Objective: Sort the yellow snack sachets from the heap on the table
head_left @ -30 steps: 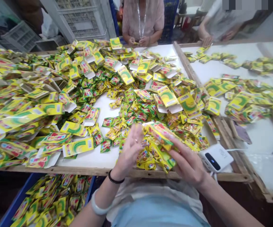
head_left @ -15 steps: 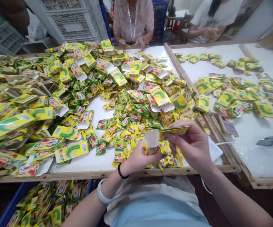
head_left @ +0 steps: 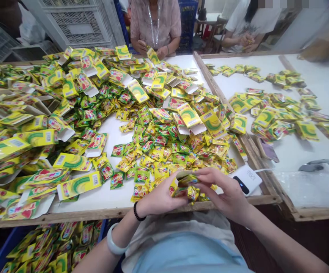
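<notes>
While the left hand (head_left: 164,195) grips a small open carton (head_left: 173,186) around its sides, the right hand (head_left: 227,195) has its fingertips at the mouth, by shiny packets (head_left: 188,179); can't tell whether they pinch or just touch. Carton is between the 2 hands, above the near edge of the table (head_left: 111,131), with loose packets (head_left: 160,142) piled beyond it. Likely handling: carton light, thin card, creases if squeezed; best held low on its narrow sides, mouth clear. Packets probably light, soft, slick film; take by the edges, lightly. White device (head_left: 248,182) lies just beside the right hand.
</notes>
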The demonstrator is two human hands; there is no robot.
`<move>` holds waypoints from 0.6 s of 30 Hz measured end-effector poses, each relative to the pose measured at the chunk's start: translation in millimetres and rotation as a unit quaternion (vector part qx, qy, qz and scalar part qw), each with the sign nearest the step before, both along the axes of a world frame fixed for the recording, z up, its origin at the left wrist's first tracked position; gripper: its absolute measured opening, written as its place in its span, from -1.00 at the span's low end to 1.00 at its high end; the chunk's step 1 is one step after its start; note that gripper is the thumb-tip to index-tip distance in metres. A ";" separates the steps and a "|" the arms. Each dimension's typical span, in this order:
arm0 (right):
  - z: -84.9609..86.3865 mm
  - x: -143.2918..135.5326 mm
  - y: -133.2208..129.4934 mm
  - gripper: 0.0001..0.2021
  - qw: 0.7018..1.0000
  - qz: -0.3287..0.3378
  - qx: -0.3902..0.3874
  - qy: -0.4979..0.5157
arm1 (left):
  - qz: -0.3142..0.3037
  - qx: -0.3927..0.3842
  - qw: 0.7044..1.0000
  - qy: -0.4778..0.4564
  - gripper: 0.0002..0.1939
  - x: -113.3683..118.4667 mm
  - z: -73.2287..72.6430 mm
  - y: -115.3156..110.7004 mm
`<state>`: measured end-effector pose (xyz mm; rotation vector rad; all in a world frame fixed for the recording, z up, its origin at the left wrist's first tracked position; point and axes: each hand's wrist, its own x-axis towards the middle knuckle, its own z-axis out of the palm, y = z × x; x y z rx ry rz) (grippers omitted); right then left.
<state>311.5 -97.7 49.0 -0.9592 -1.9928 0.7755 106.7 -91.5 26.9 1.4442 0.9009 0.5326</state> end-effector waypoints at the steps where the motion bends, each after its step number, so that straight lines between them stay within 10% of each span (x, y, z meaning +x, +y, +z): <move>1: -1.0 1.4 -1.3 -0.83 1.000 0.008 0.013 -0.012 | -0.014 0.002 1.000 0.005 -0.35 0.7 0.2 0.4; 9: 12.4 16.7 -5.1 -0.84 0.987 0.093 -0.079 -0.106 | -0.071 0.028 0.997 -0.014 -0.20 26.0 2.6 8.3; 12: 17.3 59.1 6.6 -0.86 0.985 -0.093 0.029 -0.141 | -0.047 0.151 0.987 -0.004 -0.18 42.2 0.9 25.0; 15: 24.4 109.8 25.2 -0.79 0.867 -0.406 0.198 -0.212 | 0.012 0.319 0.942 0.107 -0.44 51.6 -8.2 48.8; 18: 18.0 126.5 40.5 -0.49 0.820 -0.433 0.254 -0.274 | 0.044 0.387 0.892 0.228 -0.49 52.1 -21.3 64.1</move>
